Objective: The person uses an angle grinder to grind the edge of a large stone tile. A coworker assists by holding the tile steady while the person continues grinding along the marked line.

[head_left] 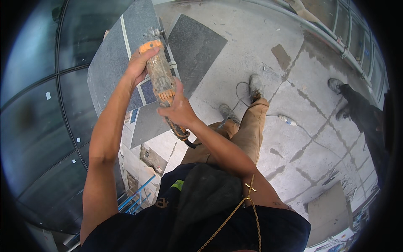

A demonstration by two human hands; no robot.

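A dusty orange angle grinder [158, 77] is gripped in both my hands. My left hand [139, 66] is closed round its front end, just behind the metal head. Further back, my right hand [181, 110] wraps round the rear of the body, near where the black cable leaves it. The grinder's head is over the edge of a grey stone slab [110, 59] that has pale strips across it. Its disc shows only edge-on, and I cannot tell whether it touches the slab. A darker grey slab [195, 48] lies just to the right.
Dark glass panels [33, 101] stand on my left. A cable with a pale connector [288, 120] crosses the paved floor near my boots [255, 86]. Another person's legs [357, 103] are at the right, by a metal rail [323, 31]. A flat board [329, 212] lies at lower right.
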